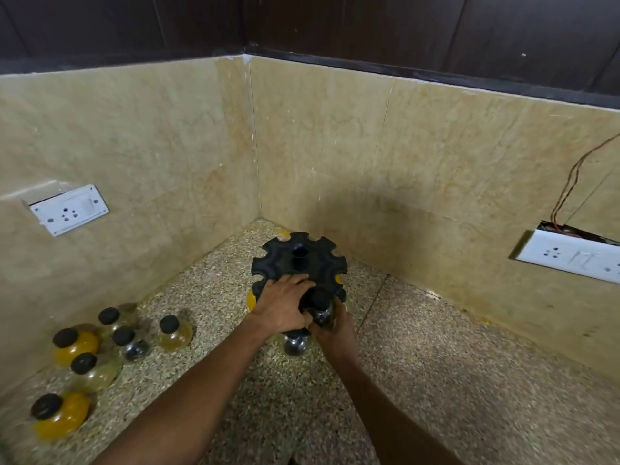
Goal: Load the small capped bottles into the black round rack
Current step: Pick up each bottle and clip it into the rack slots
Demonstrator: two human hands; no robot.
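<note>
The black round rack (298,255) stands on the speckled counter near the corner, its notched top tier facing me. My left hand (285,303) lies flat on the rack's near edge, fingers spread over it. My right hand (330,325) grips a small black-capped bottle (321,305) at a slot on the rack's near side. Another dark bottle (295,344) hangs low in the rack below my hands, and a yellow one (250,298) shows at its left side. Several loose capped bottles (122,337) stand on the counter at the left, some yellow, some clear, one dark.
Beige stone walls meet in a corner behind the rack. A white socket plate (68,209) sits on the left wall. On the right wall is another socket plate (570,255), with loose wires (570,182) above it. The speckled counter (469,380) stretches right.
</note>
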